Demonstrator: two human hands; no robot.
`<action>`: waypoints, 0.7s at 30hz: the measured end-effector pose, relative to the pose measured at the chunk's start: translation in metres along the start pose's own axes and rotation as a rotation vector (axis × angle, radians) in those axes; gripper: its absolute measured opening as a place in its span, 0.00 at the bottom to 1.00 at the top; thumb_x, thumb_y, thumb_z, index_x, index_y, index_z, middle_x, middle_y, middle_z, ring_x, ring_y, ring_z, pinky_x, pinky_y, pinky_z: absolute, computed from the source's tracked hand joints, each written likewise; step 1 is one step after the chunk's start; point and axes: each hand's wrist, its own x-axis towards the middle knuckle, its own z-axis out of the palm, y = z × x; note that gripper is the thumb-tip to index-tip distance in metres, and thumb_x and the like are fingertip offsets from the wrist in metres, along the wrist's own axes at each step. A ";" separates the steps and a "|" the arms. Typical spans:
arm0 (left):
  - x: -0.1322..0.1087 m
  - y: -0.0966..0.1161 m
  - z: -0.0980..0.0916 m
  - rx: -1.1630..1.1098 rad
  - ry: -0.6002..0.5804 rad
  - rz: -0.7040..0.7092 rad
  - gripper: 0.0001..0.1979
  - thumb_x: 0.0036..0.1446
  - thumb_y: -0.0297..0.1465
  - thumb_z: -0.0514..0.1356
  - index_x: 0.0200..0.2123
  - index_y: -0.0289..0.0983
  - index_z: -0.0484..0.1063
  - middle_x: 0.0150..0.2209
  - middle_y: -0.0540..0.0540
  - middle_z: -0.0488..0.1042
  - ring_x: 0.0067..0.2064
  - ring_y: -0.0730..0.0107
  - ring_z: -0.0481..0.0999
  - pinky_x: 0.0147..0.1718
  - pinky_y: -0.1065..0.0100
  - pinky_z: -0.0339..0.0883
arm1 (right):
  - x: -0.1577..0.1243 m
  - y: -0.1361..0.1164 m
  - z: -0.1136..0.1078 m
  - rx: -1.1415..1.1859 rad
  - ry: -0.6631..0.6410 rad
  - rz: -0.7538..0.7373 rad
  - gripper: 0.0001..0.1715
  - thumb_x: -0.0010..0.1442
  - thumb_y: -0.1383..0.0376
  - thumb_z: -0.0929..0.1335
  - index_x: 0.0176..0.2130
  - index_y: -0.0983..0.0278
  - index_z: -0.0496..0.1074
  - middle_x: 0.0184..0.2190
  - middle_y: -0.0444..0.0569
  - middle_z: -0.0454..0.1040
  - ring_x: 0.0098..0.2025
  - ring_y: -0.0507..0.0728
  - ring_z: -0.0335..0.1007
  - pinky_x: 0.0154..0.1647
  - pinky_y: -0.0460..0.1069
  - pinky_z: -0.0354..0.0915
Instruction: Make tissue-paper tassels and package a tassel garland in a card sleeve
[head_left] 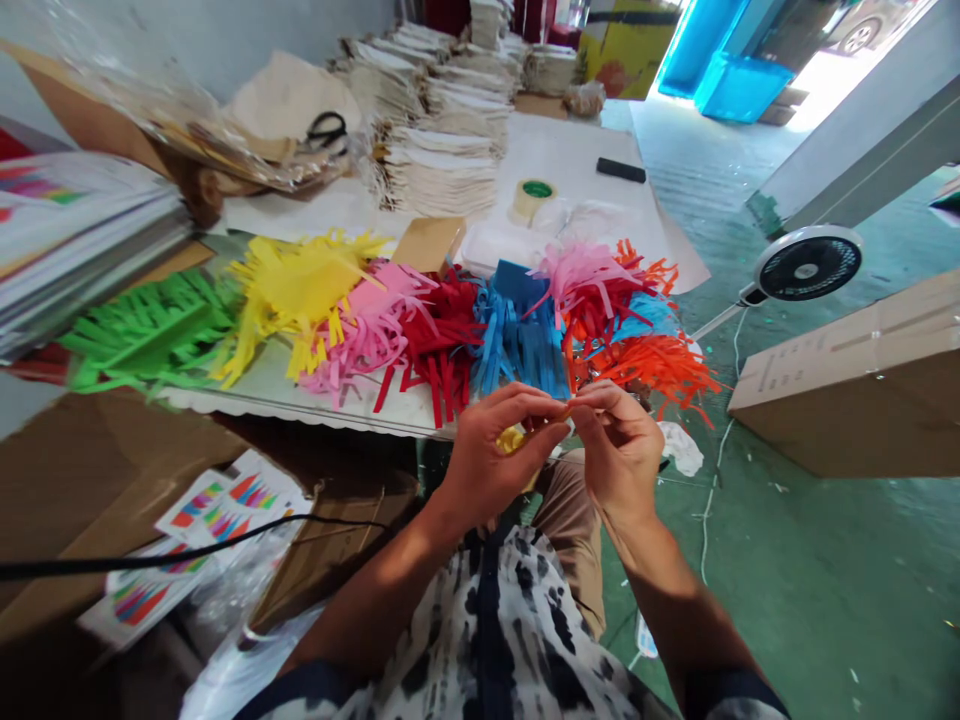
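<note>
My left hand and my right hand meet in front of the table edge, fingers pinched together. Between them is a small yellow paper piece, held mostly by the left hand; the right fingertips pinch its end. Just beyond my hands lie piles of fringed cut paper: green, yellow, pink, red, blue and orange.
White paper stacks, scissors, a tape roll and a black remote sit farther back. Printed sheets are stacked left. A fan and cardboard box stand on the green floor at right.
</note>
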 end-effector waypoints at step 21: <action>-0.002 -0.006 0.002 -0.233 0.032 -0.307 0.13 0.57 0.35 0.74 0.39 0.38 0.76 0.37 0.48 0.79 0.39 0.71 0.80 0.39 0.72 0.76 | 0.004 -0.005 -0.016 -0.038 -0.075 0.137 0.08 0.63 0.57 0.76 0.36 0.58 0.81 0.32 0.43 0.77 0.33 0.52 0.69 0.36 0.48 0.65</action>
